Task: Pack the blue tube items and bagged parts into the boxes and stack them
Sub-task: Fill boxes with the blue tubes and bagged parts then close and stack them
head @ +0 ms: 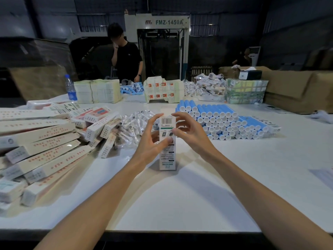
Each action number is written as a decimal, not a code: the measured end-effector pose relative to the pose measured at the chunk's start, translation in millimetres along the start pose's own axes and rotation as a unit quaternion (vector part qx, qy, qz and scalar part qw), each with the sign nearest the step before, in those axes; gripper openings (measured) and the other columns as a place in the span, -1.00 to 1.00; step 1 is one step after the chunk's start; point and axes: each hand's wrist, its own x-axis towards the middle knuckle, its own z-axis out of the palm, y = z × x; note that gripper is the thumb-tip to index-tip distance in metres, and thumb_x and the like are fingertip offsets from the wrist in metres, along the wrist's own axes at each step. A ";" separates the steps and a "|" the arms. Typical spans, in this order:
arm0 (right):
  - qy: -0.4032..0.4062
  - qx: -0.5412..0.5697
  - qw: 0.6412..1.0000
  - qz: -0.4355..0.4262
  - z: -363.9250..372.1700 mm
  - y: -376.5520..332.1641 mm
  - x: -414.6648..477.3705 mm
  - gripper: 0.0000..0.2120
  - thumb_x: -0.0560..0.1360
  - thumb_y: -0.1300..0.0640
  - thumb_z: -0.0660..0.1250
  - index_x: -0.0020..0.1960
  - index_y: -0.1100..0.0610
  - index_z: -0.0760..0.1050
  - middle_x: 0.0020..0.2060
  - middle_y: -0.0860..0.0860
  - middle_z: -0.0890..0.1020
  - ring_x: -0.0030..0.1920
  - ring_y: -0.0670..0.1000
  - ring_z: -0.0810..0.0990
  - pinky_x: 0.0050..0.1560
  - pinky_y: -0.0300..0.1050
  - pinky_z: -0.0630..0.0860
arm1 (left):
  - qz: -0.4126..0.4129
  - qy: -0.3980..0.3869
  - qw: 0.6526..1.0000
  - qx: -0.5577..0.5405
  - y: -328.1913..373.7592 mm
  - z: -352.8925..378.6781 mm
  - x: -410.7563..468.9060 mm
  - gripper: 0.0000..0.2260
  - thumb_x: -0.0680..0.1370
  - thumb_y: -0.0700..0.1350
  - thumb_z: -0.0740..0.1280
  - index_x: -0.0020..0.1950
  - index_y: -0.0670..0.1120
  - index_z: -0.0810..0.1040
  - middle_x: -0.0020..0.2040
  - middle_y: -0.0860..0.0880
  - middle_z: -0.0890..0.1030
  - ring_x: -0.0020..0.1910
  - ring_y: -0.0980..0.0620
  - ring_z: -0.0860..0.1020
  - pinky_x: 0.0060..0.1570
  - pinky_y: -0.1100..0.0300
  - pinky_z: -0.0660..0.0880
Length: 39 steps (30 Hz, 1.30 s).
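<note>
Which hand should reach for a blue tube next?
Probably the right hand: the blue tubes are stacked just right of it; the left hand would have to cross the box.

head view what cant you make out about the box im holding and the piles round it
Box contents: head view, its own walls, the left hand and the right hand hide them.
Box's small print: head view, too small and blurred to read.
Packed boxes: head view, the left edge cuts the pile off.
Bagged parts: head view, blurred, partly behind the left hand.

Left hand [150, 141] and right hand [189, 132] grip, forearms extended.
</note>
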 end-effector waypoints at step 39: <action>-0.061 0.044 0.997 0.007 -14.4 -21.4 41.0 -0.88 0.58 0.21 0.47 0.09 0.20 0.70 -0.02 0.08 0.76 0.07 0.09 0.73 0.12 0.01 0.68 | 0.003 -0.015 0.995 0.102 -5.2 -11.0 5.8 -0.30 0.56 -0.05 0.58 0.42 0.41 0.20 0.14 0.22 0.72 0.16 0.17 0.69 0.07 0.14 0.57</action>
